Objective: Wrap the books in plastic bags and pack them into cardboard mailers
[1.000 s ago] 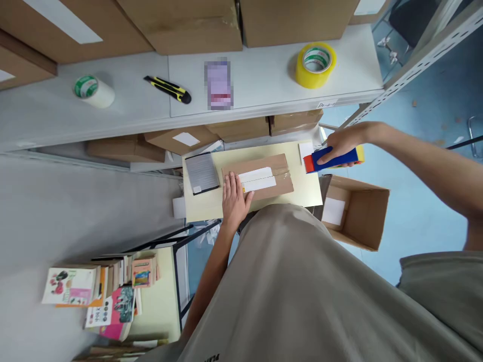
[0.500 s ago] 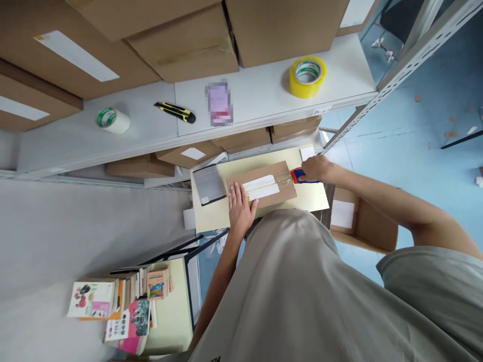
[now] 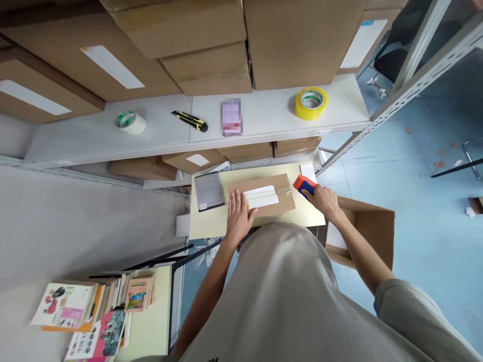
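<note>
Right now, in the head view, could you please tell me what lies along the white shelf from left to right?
White tape roll with green core → yellow-and-black utility knife → blurred purple item → yellow tape roll.

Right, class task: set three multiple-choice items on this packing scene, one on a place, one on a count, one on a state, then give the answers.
1. Where does the left hand lie?
A. on the parcel
B. on the shelf
C. on the books

2. How many tape rolls stand on the shelf?
A. one
B. two
C. four

3. The box on the floor is
A. taped shut
B. crushed flat
C. open

Answers: 1 A, the palm rests flat on the parcel's near end. 2 B, a white roll and a yellow roll. 3 C, its inside shows; beside it the right hand grips a tape dispenser.
</note>
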`<state>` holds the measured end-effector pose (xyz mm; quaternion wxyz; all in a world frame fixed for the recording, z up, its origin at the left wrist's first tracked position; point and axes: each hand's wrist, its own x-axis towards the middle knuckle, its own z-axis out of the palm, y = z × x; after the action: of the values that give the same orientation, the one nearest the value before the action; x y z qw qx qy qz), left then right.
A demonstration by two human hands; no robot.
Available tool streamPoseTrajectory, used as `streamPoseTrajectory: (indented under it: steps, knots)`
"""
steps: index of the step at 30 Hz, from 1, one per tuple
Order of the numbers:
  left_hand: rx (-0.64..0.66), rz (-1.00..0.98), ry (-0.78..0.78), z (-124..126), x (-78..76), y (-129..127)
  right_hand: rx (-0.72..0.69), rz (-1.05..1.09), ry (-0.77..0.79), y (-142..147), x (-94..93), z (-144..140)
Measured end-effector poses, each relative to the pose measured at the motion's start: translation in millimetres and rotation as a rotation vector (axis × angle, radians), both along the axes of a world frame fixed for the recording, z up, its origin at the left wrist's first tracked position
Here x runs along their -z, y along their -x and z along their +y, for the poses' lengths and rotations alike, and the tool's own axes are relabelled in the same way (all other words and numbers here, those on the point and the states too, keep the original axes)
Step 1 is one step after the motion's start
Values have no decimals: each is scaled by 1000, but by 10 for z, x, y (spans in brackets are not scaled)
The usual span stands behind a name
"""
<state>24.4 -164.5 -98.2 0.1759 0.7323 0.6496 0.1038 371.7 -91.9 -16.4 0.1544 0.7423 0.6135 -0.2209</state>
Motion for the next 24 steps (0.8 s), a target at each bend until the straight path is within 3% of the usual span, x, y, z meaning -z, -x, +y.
streamPoseTrajectory:
  steps: [4,8,11,15,20,24]
  knots:
    - [145,-62,-71,282,-218,-284,66,73,-116,124,-187,68]
    - [342,-183,-212,782,-536,-755,23,172,-305,438,-475,394]
    - [338,-264,-308,1215,-709,-973,-65,227,-429,674,-715,753]
    - [262,-343,-350,1823,-837,-987,-226,232,-542,843,-965,1309]
    - [182,-377,-300,2373,-967,-931,-362,147,-617,1001,-1003,1964]
    - [189,-376,-272,2336,-997,-969,-403,112,-545,1167,-880,2303]
